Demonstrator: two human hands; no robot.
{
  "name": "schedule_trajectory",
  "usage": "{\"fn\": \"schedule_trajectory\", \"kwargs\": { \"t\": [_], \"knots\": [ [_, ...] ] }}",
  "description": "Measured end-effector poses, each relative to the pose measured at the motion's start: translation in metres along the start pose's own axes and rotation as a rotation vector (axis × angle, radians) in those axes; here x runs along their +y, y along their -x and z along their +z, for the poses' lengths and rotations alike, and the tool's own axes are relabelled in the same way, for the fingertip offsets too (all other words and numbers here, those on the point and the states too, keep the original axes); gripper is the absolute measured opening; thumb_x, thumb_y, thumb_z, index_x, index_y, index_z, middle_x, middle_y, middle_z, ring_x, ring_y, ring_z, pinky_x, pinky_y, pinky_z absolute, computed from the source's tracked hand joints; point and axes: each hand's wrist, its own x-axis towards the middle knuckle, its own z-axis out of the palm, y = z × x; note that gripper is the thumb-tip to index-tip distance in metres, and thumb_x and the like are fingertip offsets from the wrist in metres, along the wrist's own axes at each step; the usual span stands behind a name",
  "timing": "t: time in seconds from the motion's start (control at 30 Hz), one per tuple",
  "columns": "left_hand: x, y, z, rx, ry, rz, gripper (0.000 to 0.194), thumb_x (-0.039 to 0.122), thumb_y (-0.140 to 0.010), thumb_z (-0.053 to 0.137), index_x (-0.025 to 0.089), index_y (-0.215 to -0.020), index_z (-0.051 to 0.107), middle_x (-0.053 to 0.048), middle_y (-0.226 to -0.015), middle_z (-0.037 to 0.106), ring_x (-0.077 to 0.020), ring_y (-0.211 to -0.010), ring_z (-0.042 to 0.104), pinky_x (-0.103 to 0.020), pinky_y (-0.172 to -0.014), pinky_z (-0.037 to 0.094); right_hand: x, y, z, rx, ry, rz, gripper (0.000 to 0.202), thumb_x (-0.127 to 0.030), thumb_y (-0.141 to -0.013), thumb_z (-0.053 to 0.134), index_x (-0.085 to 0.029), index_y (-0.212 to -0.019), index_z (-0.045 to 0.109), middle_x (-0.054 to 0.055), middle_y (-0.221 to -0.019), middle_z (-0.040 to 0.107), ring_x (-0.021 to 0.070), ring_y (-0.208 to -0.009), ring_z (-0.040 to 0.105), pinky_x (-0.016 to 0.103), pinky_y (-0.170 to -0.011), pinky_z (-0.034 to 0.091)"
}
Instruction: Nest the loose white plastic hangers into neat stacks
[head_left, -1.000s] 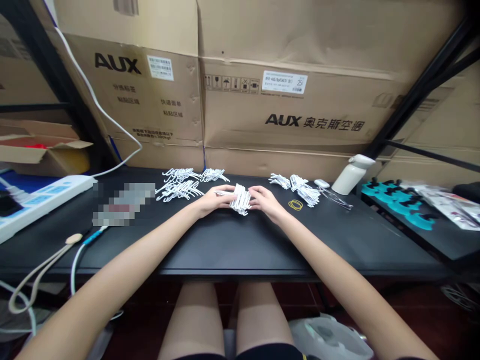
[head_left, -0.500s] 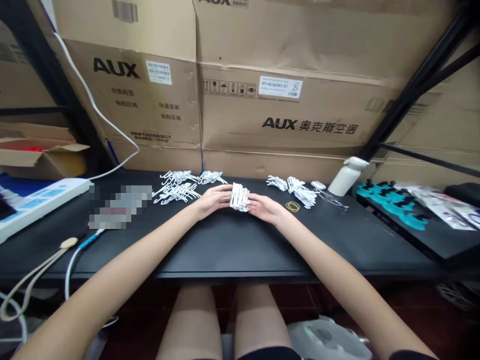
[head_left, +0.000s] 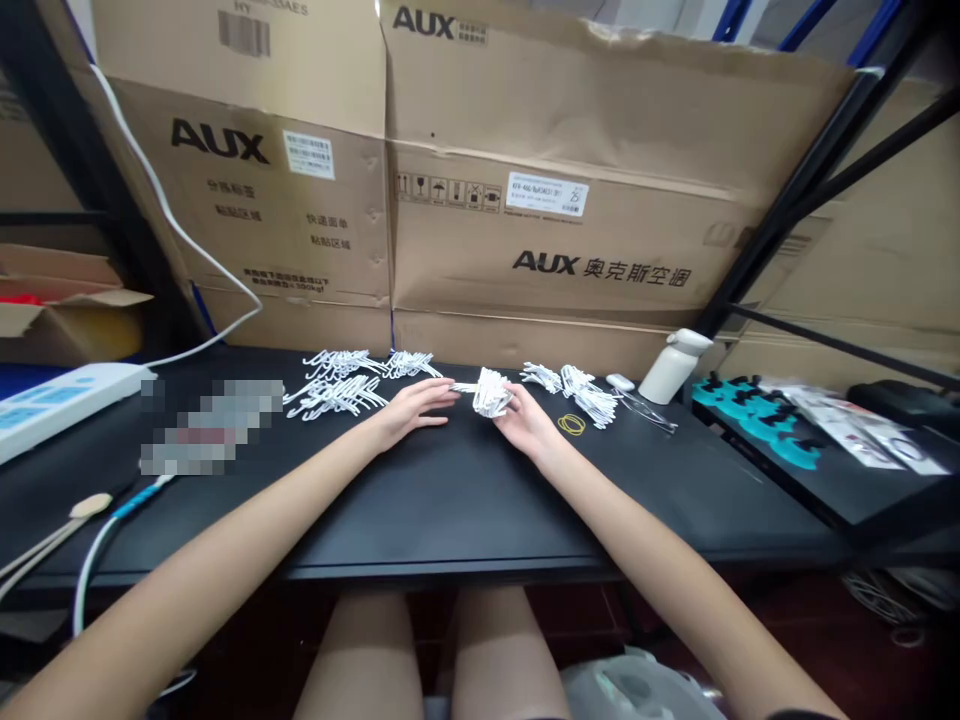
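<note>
A bundle of thin white hooks (head_left: pixel 492 392) is held above the middle of the black table by my right hand (head_left: pixel 523 420), whose fingers close on its right side. My left hand (head_left: pixel 415 411) is stretched out at the bundle's left, fingers apart, tips close to the thin end pointing that way; whether they touch it I cannot tell. Behind my left hand lie loose white hooks (head_left: pixel 337 396) in several groups. Past my right hand are more bunched white hooks (head_left: pixel 589 396) and a few yellow rubber bands (head_left: pixel 571 425).
A white bottle (head_left: pixel 673 368) stands at the back right near glasses (head_left: pixel 651 412). Teal pieces with black knobs (head_left: pixel 761 415) lie farther right. A power strip (head_left: pixel 71 400) and a cable (head_left: pixel 97 545) occupy the left. Large cardboard boxes (head_left: pixel 450 265) wall the back.
My left hand has come off the bundle and its fingers have spread. The bundle has turned in my right hand, with a thin end now toward the left. The view has tilted up slightly.
</note>
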Motion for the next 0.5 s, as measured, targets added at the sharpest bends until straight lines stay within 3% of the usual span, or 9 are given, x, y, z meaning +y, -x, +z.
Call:
{"fn": "schedule_trajectory", "kwargs": {
  "t": [0.13,0.2,0.27,0.37,0.5],
  "knots": [
    [0.000,-0.004,-0.009,0.077,0.010,0.030,0.041,0.045,-0.073,0.070,0.018,-0.103,0.066,-0.016,-0.122,0.063,-0.0297,-0.122,0.052,-0.043,-0.092,0.047,-0.007,-0.007,-0.013,0.179,0.189,-0.307,0.025,-0.038,-0.069,0.068,-0.019,-0.082,0.055,0.005,-0.079,0.063,0.0176,-0.071,0.061,0.029,-0.062,0.052],
    [0.001,-0.004,-0.011,0.097,0.006,0.037,0.041,0.045,-0.072,0.071,0.018,-0.102,0.066,-0.016,-0.120,0.064,-0.0294,-0.120,0.053,-0.043,-0.091,0.048,-0.015,-0.005,-0.021,0.273,0.409,-0.523,0.034,-0.041,-0.066,0.071,-0.019,-0.086,0.055,0.005,-0.084,0.063,0.0176,-0.073,0.060,0.031,-0.066,0.052],
    [0.001,-0.004,-0.012,0.113,-0.001,0.042,0.040,0.046,-0.071,0.071,0.018,-0.099,0.066,-0.015,-0.118,0.065,-0.0293,-0.118,0.055,-0.041,-0.088,0.050,-0.025,-0.003,-0.028,0.290,0.702,-0.678,0.036,-0.042,-0.065,0.071,-0.020,-0.090,0.056,0.004,-0.089,0.061,0.0173,-0.075,0.059,0.032,-0.073,0.051],
    [0.002,-0.004,-0.012,0.130,-0.010,0.052,0.040,0.046,-0.070,0.071,0.018,-0.097,0.067,-0.014,-0.115,0.067,-0.0289,-0.117,0.056,-0.040,-0.086,0.051,-0.036,-0.001,-0.038,0.240,1.061,-0.727,0.027,-0.035,-0.066,0.071,-0.021,-0.085,0.059,0.004,-0.085,0.059,0.0191,-0.078,0.057,0.036,-0.080,0.048],
    [0.002,-0.004,-0.013,0.136,-0.035,0.060,0.040,0.047,-0.070,0.071,0.018,-0.098,0.067,-0.014,-0.114,0.067,-0.0284,-0.116,0.057,-0.040,-0.086,0.051,-0.034,-0.008,-0.045,0.102,1.290,-0.727,0.016,-0.023,-0.065,0.070,-0.020,-0.077,0.059,0.004,-0.078,0.058,0.0223,-0.079,0.056,0.039,-0.082,0.046]
  ]
}}
